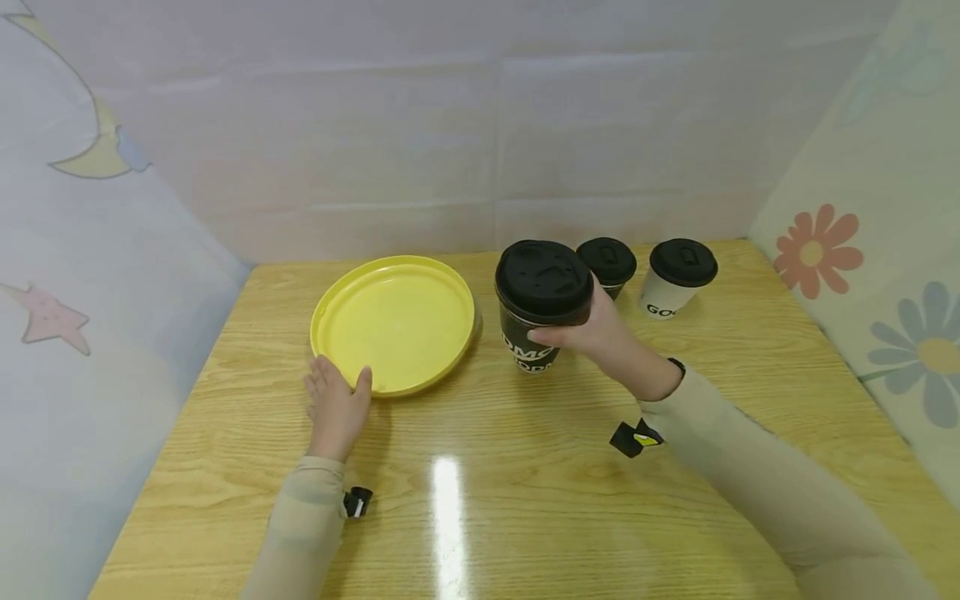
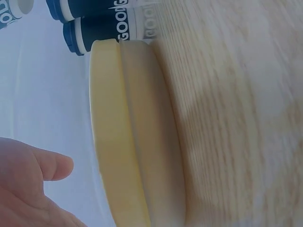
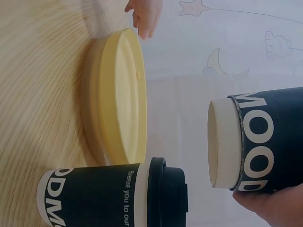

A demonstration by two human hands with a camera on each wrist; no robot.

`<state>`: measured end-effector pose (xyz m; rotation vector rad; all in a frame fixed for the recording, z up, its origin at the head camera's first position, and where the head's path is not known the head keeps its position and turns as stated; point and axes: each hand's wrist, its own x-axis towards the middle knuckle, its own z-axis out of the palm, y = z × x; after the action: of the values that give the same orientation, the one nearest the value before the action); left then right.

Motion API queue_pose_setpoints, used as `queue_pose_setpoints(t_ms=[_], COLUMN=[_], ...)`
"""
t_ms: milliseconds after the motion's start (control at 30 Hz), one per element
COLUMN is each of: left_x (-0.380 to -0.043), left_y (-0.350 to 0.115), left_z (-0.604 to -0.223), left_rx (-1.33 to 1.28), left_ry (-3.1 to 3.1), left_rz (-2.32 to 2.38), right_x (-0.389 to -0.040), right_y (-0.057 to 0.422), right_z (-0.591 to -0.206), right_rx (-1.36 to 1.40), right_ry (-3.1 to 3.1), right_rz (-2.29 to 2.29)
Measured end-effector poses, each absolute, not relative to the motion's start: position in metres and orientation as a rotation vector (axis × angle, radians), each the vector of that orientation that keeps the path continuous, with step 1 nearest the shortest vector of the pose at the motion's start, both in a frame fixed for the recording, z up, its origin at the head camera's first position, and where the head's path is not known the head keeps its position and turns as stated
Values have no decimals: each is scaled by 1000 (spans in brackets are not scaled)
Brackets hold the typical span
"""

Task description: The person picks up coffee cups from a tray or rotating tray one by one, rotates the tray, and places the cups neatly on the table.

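My right hand (image 1: 600, 329) grips a black-sleeved paper cup (image 1: 517, 325) with a black lid, upright, right of the yellow round tray (image 1: 397, 325). In the right wrist view, the held cup (image 3: 270, 142) is raised, its white base off the table, with the thumb (image 3: 274, 205) on its side. My left hand (image 1: 337, 412) is at the tray's near-left rim, fingers extended and thumb apart. The left wrist view shows that hand (image 2: 28, 189) above the tray's edge (image 2: 111, 118), holding nothing; contact with the rim cannot be told.
A black lidded cup (image 1: 607, 265) and a white lidded cup (image 1: 675, 283) stand at the back right. The right wrist view shows a standing black cup (image 3: 99, 196) beside the tray. The wooden table (image 1: 525, 500) is bordered by printed cloth walls (image 1: 480, 125).
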<state>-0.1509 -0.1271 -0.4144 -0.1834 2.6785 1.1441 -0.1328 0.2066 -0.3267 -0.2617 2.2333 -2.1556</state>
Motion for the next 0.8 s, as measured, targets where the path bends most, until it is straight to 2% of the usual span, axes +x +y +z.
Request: queue_pose_setpoints(t_ms=[567,800], left_x=[-150,-149], left_y=[-116,-111], left_z=[-407,-406], left_rx=[-112,-94], left_ry=[2707,2738], left_rz=[1114,1106], right_x=[-123,-117], right_y=[236,251], right_z=[-324,-325], right_rx=[-348,-292], right_ry=[2249,2275], right_rz=[-2264,-2250])
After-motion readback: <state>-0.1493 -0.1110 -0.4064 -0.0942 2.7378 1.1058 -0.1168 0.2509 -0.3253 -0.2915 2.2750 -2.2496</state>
